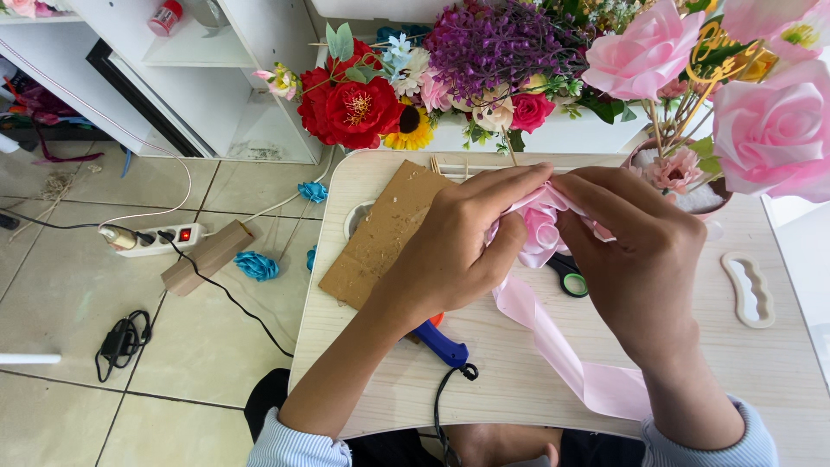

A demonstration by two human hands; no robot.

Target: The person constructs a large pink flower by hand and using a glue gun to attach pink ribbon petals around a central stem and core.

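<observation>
A cardboard sheet (380, 238), scissors (568, 274) and a blue glue gun (441, 344) lie on the table (519, 380).

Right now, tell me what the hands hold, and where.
Both hands, left hand and right hand, pinch a pink ribbon rose at its rolled head; the ribbon's tail trails loose.

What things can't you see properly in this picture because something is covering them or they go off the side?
- Scissors, head view: only the black-and-green handle shows; the right hand hides the blades.
- Blue tool: the left hand and its forearm cover its front end.
- Pink ribbon rose: both hands wrap around it, so its shape is mostly hidden.
- Big pink paper flowers: cut off by the top and right edges.
- Cardboard sheet: partly under the left hand.
</observation>
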